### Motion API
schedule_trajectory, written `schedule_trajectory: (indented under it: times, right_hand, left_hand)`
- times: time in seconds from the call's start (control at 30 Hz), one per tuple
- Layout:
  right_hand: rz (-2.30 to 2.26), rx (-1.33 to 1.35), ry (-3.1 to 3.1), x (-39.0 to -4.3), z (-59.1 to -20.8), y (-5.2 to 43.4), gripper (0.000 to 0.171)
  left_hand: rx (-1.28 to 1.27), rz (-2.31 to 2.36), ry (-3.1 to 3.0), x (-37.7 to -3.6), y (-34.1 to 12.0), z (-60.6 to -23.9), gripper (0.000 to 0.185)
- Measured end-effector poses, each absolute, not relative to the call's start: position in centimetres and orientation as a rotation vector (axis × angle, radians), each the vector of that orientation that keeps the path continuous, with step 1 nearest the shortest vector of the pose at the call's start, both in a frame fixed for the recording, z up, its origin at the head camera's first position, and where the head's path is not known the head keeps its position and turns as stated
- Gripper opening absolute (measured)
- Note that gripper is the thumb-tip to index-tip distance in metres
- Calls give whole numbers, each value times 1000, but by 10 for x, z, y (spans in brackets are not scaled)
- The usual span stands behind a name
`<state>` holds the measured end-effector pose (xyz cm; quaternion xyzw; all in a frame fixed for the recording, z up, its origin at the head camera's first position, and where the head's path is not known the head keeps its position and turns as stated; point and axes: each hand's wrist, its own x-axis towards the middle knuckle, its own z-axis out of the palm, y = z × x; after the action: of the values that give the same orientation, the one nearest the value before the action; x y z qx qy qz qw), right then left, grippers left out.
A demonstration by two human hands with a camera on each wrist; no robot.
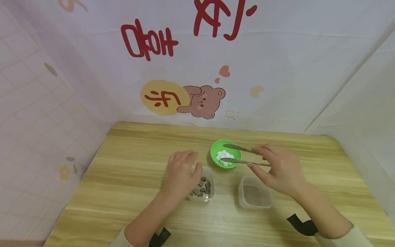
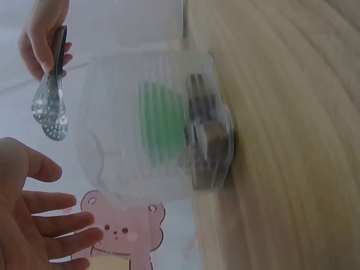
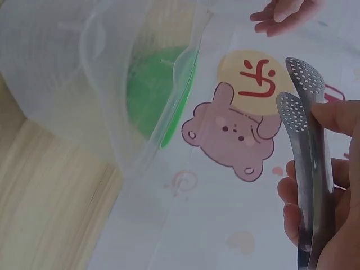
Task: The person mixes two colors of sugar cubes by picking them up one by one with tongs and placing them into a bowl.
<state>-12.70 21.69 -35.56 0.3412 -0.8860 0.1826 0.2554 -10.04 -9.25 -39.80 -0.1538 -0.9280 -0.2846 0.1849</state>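
Crosswise, the metal tongs (image 1: 243, 162), tips leftward above the green bowl (image 1: 216, 148).

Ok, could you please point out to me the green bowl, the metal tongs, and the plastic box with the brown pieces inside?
Green bowl (image 1: 216, 147): head view, on its inner wall.
Metal tongs (image 3: 320, 163): right wrist view, on one long arm.
Plastic box (image 2: 121, 118): left wrist view, on its see-through side wall.

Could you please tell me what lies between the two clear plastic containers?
Only bare wooden tabletop shows in the head view between the container of brown pieces and the empty container.
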Motion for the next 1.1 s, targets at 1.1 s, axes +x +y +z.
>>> schedule_trajectory:
  times: [1.1]
  right_hand:
    - [369,1174,-2442,-111,-374,153,38]
  left_hand:
    - [-176,-909,-3180,-86,-128,-385,28]
